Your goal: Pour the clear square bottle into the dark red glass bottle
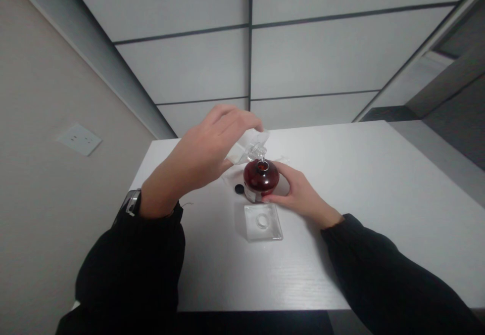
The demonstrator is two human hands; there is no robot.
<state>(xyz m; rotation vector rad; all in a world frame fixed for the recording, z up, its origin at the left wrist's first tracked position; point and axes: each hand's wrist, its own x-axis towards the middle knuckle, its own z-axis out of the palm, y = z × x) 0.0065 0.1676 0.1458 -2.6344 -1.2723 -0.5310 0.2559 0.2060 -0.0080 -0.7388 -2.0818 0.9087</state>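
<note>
My left hand [217,138] is closed around a clear glass bottle [242,149], tipped so that its neck hangs over the mouth of a round dark-red bottle [261,178]. A thin thread of clear liquid seems to run between the two. The red bottle stands upright on the white table, steadied by my right hand [295,188], whose thumb and fingers wrap its right side. Just left of its base lies a small black cap [239,189]. In front of it is a square clear glass piece [263,222] with a round ring in its middle.
The white table [379,213] reaches to both sides. White panels with dark seams [303,62] rise behind it, and a wall with a socket plate [80,139] stands at the left. Some clear film [282,158] lies behind the red bottle.
</note>
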